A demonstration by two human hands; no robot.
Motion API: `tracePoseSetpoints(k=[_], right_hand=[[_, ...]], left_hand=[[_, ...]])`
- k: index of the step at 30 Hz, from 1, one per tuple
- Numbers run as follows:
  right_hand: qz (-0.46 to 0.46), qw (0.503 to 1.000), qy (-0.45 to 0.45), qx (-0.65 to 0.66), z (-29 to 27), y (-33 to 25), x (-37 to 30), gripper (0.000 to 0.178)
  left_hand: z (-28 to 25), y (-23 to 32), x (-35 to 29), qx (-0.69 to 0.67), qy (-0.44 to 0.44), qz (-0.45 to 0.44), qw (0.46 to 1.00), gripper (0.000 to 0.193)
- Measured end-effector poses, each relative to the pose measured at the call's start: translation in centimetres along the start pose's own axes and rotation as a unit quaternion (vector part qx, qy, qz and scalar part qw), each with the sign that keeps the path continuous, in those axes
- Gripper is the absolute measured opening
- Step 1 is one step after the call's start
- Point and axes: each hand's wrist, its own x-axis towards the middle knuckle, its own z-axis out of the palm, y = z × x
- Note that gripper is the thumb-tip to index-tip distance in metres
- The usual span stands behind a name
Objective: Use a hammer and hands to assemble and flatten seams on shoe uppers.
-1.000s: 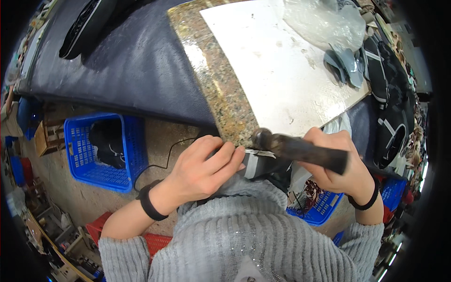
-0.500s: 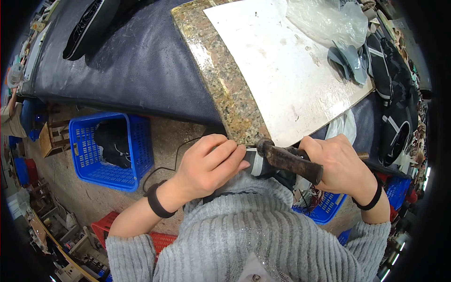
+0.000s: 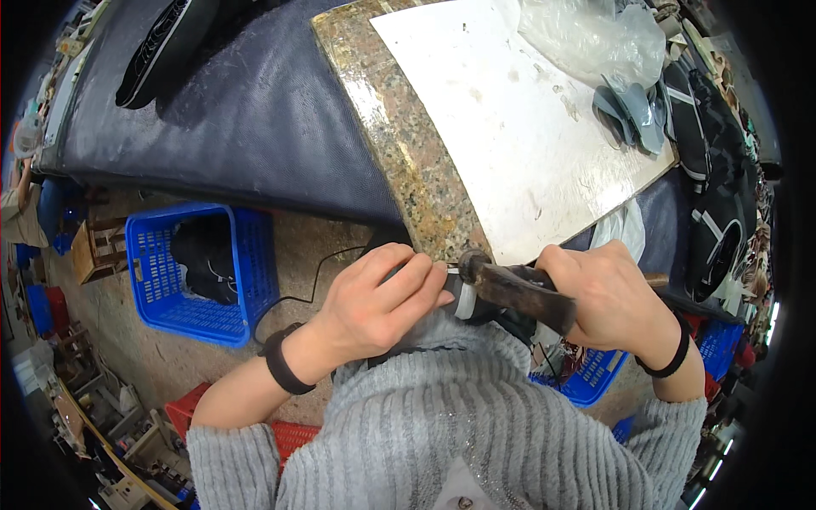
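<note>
At the near edge of the stone slab, my right hand (image 3: 603, 293) is wrapped round a hammer (image 3: 527, 296) with a dark, worn metal head. Its round face sits close to the fingertips of my left hand (image 3: 374, 297). My left fingers are curled and pressed together on a dark shoe piece with a pale band (image 3: 464, 301). Most of that piece is hidden beneath the hammer and my hands, so its full shape cannot be seen. A white sheet (image 3: 510, 136) lies over the speckled stone slab (image 3: 438, 191) just beyond both hands.
A clear plastic bag (image 3: 595, 38) and grey curved pieces (image 3: 633, 115) lie on the sheet's far right. Black shoes (image 3: 714, 229) crowd the right side; another shoe (image 3: 161, 55) rests at far left. A blue basket (image 3: 255, 289) holding dark items stands on the floor at left.
The hammer and my right hand have shifted slightly to the left. My left hand has barely moved and keeps its grip.
</note>
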Motion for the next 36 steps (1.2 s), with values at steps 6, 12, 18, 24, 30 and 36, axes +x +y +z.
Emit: tracePoseSetpoints(k=[6, 12, 18, 24, 30, 36], right_hand=[[0.024, 0.999, -0.017, 0.027, -0.2, -0.3, -0.4, 0.03], [0.016, 1.0, -0.018, 0.014, -0.7, -0.4, -0.7, 0.034], [0.024, 0.999, -0.032, 0.012, -0.6, 0.1, -0.5, 0.032], [0.032, 0.999, -0.026, 0.036, -0.5, 0.3, -0.5, 0.031], [0.026, 0.998, -0.038, 0.035, -0.8, 0.4, -0.4, 0.032], [0.021, 1.0, -0.011, 0.019, -0.9, 0.4, -0.6, 0.032]], left_hand=[[-0.1, 0.1, 0.1, -0.002, 0.001, -0.006, 1.0, 0.037], [-0.9, 0.6, 1.0, -0.09, -0.01, -0.112, 0.99, 0.034], [-0.3, 0.8, 2.8, -0.092, -0.047, -0.157, 0.982, 0.019], [0.4, 0.9, 1.9, -0.033, -0.049, -0.126, 0.99, 0.024], [-0.8, 0.8, 1.4, 0.025, -0.07, 0.009, 0.997, 0.034], [-0.3, 0.9, 0.9, 0.09, -0.054, 0.051, 0.993, 0.033]])
